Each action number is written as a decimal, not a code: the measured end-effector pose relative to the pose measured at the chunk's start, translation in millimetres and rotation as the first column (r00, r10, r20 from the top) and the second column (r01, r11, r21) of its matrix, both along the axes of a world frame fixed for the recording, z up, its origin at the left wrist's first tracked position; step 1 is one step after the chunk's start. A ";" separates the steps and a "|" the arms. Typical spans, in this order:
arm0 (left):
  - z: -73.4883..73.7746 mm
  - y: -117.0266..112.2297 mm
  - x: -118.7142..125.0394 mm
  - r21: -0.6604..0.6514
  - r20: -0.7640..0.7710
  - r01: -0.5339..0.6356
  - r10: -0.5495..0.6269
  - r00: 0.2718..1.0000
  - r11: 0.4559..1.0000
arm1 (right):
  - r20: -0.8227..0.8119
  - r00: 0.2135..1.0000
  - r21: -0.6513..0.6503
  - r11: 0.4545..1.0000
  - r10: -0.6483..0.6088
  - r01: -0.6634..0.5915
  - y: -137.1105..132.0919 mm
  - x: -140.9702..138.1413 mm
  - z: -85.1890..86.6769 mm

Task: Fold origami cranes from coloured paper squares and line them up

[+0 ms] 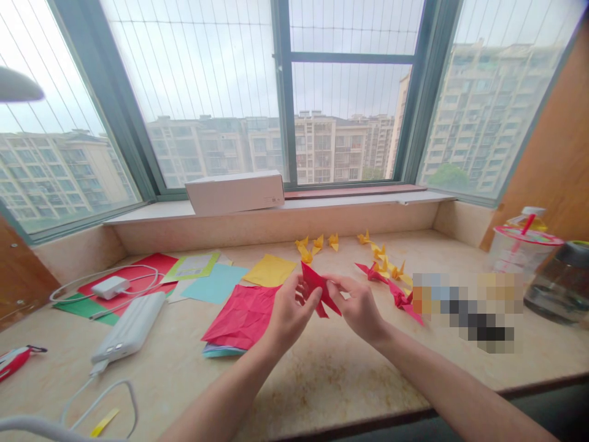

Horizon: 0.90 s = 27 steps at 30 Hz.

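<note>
Between my two hands, above the stone counter (350, 380), is a piece of folded red origami paper (315, 283) with pointed ends. My left hand (294, 310) pinches its left side, thumb in front. On the right side, my right hand (356, 304) grips it between thumb and fingers. Just left of my left hand lies a stack of creased red paper (243, 316), with blue sheets showing beneath. Beyond my right hand rest red paper cranes (401, 296) and several yellow paper cranes (317, 244).
Left are a white power bank (131, 325), a charger (110, 286) with cables, and coloured sheets (216, 282). A white box (235, 193) sits on the window ledge. At right stand a lidded cup with straw (515, 252) and a dark bottle (564, 282), near a pixelated patch.
</note>
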<state>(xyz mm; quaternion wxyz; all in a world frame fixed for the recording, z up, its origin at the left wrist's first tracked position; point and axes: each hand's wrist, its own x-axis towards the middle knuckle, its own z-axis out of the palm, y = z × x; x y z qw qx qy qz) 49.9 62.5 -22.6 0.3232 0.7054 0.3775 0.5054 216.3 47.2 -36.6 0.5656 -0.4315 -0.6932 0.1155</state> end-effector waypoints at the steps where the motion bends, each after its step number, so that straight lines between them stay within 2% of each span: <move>1: -1.5 1.0 -0.3 0.022 -0.034 -0.016 0.017 0.999 1.000 | -0.032 0.999 -0.029 0.999 0.030 -0.030 -0.3 -0.9 -0.1; 7: -1.6 3.4 -1.3 0.090 -0.085 -0.095 0.103 0.991 0.991 | -0.231 0.961 -0.170 0.966 0.153 -0.194 -0.6 -3.1 1.9; 17: 2.2 2.8 -5.6 0.109 -0.094 -0.082 0.092 0.991 0.991 | -0.309 0.937 -0.188 0.955 0.162 -0.228 0.9 -0.8 5.5; 22: -1.7 4.8 -5.6 0.122 -0.036 -0.139 0.144 0.989 0.983 | -0.414 0.893 -0.221 0.932 0.177 -0.287 0.5 -2.1 7.1; 27: -6.0 8.3 -8.0 0.153 -0.183 -0.112 0.139 0.973 0.982 | -0.415 0.890 -0.218 0.929 0.188 -0.298 2.5 -2.7 4.5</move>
